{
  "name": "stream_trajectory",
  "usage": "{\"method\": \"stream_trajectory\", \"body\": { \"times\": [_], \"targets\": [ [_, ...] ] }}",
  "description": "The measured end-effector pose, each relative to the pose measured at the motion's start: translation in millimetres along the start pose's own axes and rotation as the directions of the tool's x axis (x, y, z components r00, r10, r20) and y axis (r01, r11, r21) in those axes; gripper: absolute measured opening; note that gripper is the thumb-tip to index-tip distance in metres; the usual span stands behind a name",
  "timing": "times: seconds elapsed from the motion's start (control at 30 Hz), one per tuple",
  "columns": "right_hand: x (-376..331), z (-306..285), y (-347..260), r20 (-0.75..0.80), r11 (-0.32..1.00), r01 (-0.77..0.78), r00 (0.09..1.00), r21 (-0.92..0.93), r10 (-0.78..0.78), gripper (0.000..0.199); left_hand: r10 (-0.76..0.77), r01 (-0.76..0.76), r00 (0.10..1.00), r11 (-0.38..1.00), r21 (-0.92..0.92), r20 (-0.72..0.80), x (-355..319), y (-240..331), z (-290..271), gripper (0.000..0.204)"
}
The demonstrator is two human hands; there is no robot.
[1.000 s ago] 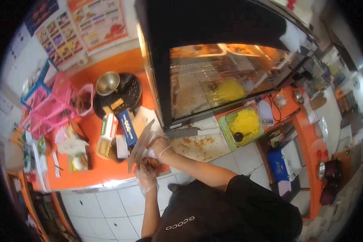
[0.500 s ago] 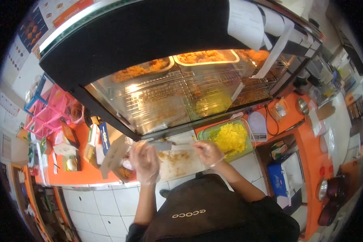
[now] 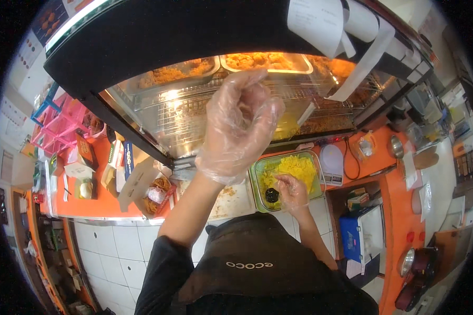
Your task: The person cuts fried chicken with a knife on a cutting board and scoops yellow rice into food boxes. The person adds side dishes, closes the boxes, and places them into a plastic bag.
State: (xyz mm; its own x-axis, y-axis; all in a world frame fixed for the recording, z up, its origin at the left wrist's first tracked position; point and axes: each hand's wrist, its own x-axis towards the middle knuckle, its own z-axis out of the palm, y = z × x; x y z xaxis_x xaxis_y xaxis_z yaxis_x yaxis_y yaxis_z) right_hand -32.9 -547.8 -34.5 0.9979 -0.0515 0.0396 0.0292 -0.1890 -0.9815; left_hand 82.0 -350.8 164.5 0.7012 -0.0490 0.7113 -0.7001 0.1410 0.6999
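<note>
My left hand [image 3: 242,123], in a clear plastic glove, is raised before the glass of a heated display cabinet [image 3: 126,63]. Its fingers curl loosely, apart from the thumb, and nothing shows in them. My right hand [image 3: 293,193], also gloved, is over a green-rimmed tub [image 3: 255,178] of yellow rice [image 3: 297,170]. Its fingertips are pinched together; what they hold, if anything, cannot be made out. Beside them in the tub is a round black thing [image 3: 271,195]. A crumb-strewn white cutting board [image 3: 231,200] lies left of the tub.
An open cardboard box [image 3: 139,181] with fried food stands on the orange counter [image 3: 110,202]. Pink baskets [image 3: 63,126] are further left. A kitchen scale [image 3: 331,163] sits right of the tub. Paper slips [image 3: 312,26] hang from the cabinet, which holds trays of fried food [image 3: 265,62].
My left hand has risen from beside the cutting board, up and right to the cabinet glass. My right hand has moved right, from the board to over the tub.
</note>
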Motion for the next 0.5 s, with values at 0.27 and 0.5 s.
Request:
{"method": "stream_trajectory", "body": {
  "times": [0.27, 0.5],
  "targets": [
    [-16.6, 7.6, 13.2, -0.070, 0.996, -0.093, 0.993, 0.016, 0.094, 0.024, -0.241, 0.246, 0.964, 0.969, -0.031, 0.115, 71.6, 46.6, 2.8, 0.040],
    [-17.4, 11.4, 16.5, -0.060, 0.994, -0.066, 0.996, 0.087, 0.071, 0.024, -0.437, 0.503, 0.853, 0.835, -0.224, 0.286, 90.0, 77.0, 5.6, 0.037]
  ]
}}
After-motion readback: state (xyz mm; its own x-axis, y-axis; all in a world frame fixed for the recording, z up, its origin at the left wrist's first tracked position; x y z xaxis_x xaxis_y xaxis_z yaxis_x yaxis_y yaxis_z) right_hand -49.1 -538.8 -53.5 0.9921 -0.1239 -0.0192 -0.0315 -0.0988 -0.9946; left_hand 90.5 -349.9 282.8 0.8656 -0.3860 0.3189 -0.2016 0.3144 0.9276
